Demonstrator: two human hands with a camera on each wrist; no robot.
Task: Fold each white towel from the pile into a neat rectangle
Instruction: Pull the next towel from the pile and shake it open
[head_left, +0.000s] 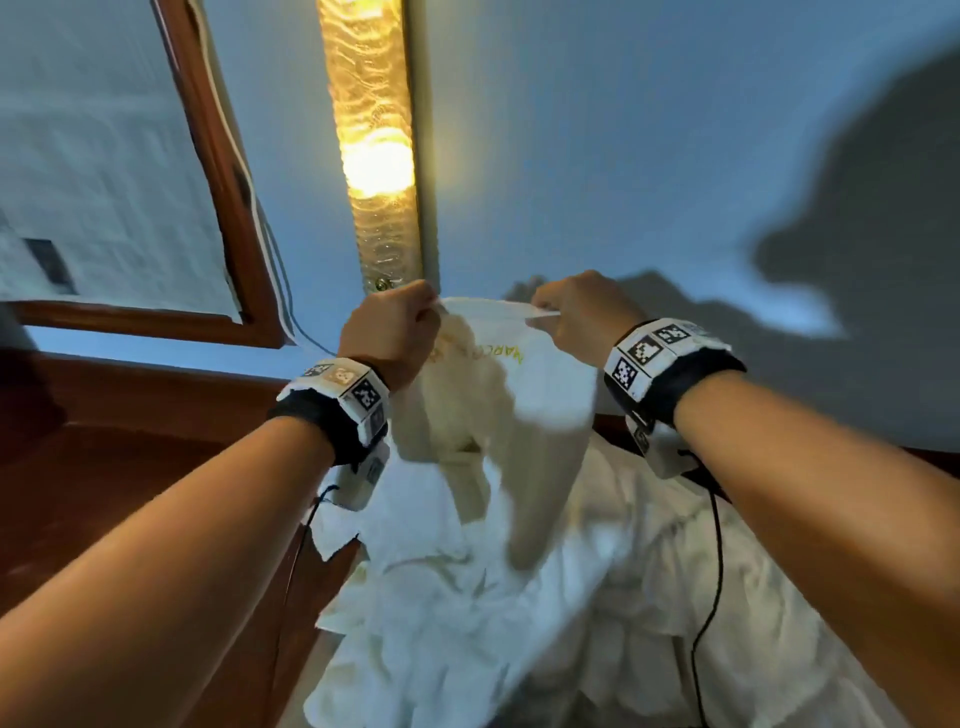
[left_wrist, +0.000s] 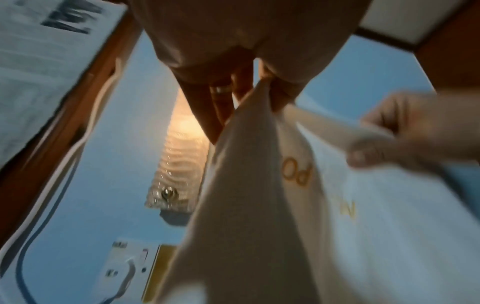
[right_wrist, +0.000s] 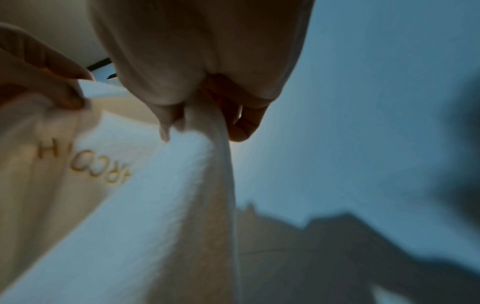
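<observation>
— While the left hand (head_left: 390, 332) is raised at about eleven o'clock, what is it holding?

— Its fingers (left_wrist: 241, 86) pinch one top corner of a white towel (head_left: 498, 395); the fist is curled tight round the hem.

— And further right?

— The towel hangs between both hands, its top edge stretched across, yellow stitched lettering (head_left: 493, 354) showing just below that edge. The cloth drops toward six o'clock, loose and creased.

— The right hand (head_left: 582, 312)?

— At about one o'clock, pinching the other end of the top edge between thumb and curled fingers (right_wrist: 244, 123).

— What lies underneath?

— A pile of white towels (head_left: 467, 623), rumpled, directly below the hanging one; whether the hanging towel touches the pile I cannot tell. A lit wall lamp (head_left: 376, 156) stands at twelve o'clock behind the hands, a wood-framed mirror (head_left: 218, 156) at ten.
</observation>
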